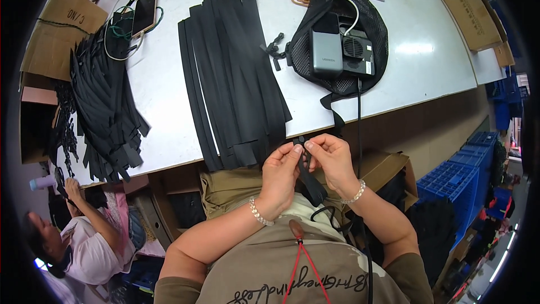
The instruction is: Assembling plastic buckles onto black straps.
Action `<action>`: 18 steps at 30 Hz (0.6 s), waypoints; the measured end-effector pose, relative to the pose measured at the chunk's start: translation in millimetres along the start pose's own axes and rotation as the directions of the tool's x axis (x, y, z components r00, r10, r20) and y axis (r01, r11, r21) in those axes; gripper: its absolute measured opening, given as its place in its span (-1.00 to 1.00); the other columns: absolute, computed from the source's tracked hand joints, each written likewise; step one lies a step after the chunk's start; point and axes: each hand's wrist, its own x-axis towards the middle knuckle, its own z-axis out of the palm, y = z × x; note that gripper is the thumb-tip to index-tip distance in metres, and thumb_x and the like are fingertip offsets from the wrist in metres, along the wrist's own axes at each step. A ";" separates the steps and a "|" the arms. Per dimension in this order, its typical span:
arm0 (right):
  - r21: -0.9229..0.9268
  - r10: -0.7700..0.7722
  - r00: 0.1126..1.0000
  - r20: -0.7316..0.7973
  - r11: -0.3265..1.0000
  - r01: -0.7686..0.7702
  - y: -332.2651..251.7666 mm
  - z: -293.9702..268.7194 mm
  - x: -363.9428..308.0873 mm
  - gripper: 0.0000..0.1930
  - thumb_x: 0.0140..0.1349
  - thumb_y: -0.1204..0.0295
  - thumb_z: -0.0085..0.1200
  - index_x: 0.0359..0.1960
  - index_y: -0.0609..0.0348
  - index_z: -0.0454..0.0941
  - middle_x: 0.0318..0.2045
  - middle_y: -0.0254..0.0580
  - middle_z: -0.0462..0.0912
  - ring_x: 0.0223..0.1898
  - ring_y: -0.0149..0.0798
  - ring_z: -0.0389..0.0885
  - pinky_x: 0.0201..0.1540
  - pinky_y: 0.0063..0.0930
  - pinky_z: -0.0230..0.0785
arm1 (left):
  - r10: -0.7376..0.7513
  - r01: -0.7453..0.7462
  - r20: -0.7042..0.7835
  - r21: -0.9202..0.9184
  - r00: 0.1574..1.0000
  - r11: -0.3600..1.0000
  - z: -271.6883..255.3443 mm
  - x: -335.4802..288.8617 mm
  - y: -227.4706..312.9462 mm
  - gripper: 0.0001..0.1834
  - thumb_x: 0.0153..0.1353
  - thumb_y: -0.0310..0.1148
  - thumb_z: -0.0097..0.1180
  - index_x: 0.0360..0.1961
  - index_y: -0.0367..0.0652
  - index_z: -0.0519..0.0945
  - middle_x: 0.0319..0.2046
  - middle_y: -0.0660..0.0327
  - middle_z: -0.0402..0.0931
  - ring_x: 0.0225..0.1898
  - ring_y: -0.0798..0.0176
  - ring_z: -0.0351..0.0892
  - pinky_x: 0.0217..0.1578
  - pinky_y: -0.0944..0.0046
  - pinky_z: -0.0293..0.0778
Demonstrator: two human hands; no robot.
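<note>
My left hand (279,174) and my right hand (336,160) meet at the table's front edge, above my lap. Both are closed, with thumbs and fingertips pinching the upper end of a black strap (311,184). Its lower part hangs down toward my lap. A small dark fitting (301,140) shows at the fingertips; its exact kind is too small to tell. Just beyond my left hand, a wide bundle of flat black straps (233,79) lies lengthwise on the white table (419,81), its near ends reaching the edge.
A second heap of black straps (107,101) lies at left, near a phone (144,14) with cables. A black mesh bag (378,22) carries a grey power bank (327,50); its black cable (359,135) runs down past my right hand. A co-worker (84,231) sits at left. Blue crates (450,180) stand right.
</note>
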 end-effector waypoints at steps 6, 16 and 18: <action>0.020 -0.014 1.000 -0.005 1.000 0.014 6.5 -0.9 4.6 -0.92 0.20 0.53 0.07 -0.37 0.31 0.52 -0.57 -0.25 0.56 -0.66 -0.50 0.47 -0.63 -0.68 0.35 | -0.017 0.016 -0.013 -0.092 1.000 0.996 0.2 1.3 1.2 -0.87 0.23 -0.43 0.08 -0.23 -0.21 0.47 -0.40 0.24 0.53 -0.38 0.40 0.50 -0.29 0.42 0.46; 0.053 -0.100 0.995 0.002 0.994 0.099 8.8 0.7 5.6 -0.92 0.20 0.54 0.06 -0.37 0.33 0.53 -0.56 -0.29 0.56 -0.65 -0.54 0.46 -0.61 -0.71 0.33 | -0.019 0.020 0.003 -0.155 1.000 0.988 0.4 2.5 1.6 -0.88 0.23 -0.43 0.07 -0.23 -0.22 0.48 -0.34 0.22 0.52 -0.32 0.38 0.50 -0.22 0.39 0.47; 0.067 -0.101 0.995 0.000 0.993 0.101 10.5 1.9 6.3 -0.92 0.21 0.54 0.05 -0.38 0.33 0.53 -0.56 -0.29 0.56 -0.64 -0.54 0.46 -0.61 -0.71 0.33 | -0.018 0.018 0.000 -0.154 1.000 0.988 0.3 2.8 1.1 -0.88 0.23 -0.41 0.08 -0.23 -0.18 0.49 -0.35 0.23 0.52 -0.32 0.39 0.49 -0.22 0.40 0.46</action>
